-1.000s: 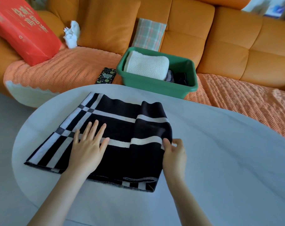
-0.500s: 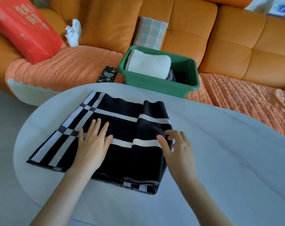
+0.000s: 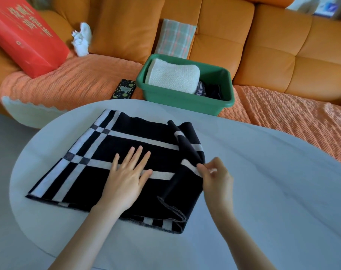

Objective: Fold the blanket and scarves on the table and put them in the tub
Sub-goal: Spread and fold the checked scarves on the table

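At the far left a red box [image 3: 23,34] with gold lettering leans on the orange sofa [image 3: 273,55], with a crumpled white cloth [image 3: 81,38] beside it. A dark spotted case [image 3: 123,89] lies on the sofa's ribbed orange throw [image 3: 68,80], just left of the tub.

The scarf [image 3: 115,139] lies on the pale rounded surface [image 3: 273,191], towards its left half. It is black, crossed by white bands. At its left end two pairs of bands meet in a check, with grey squares where they overlap. It is folded into layers. Along the near edge the layers show a thin stitched hem and a row of black and white blocks.

The left hand [image 3: 126,178] lies flat on the middle of the scarf, fingers straight and spread, pressing it down.

Behind the surface, on the sofa seat, stands the green tub [image 3: 185,100]. It holds a folded white knitted blanket [image 3: 173,76] on its left side and dark and striped fabric [image 3: 201,89] on its right. A plaid cloth [image 3: 174,38] rests against the sofa back behind it.

The right hand [image 3: 217,179] pinches the scarf's right edge between thumb and fingertips at a white band. The edge is raised off the surface in an upright ridge.
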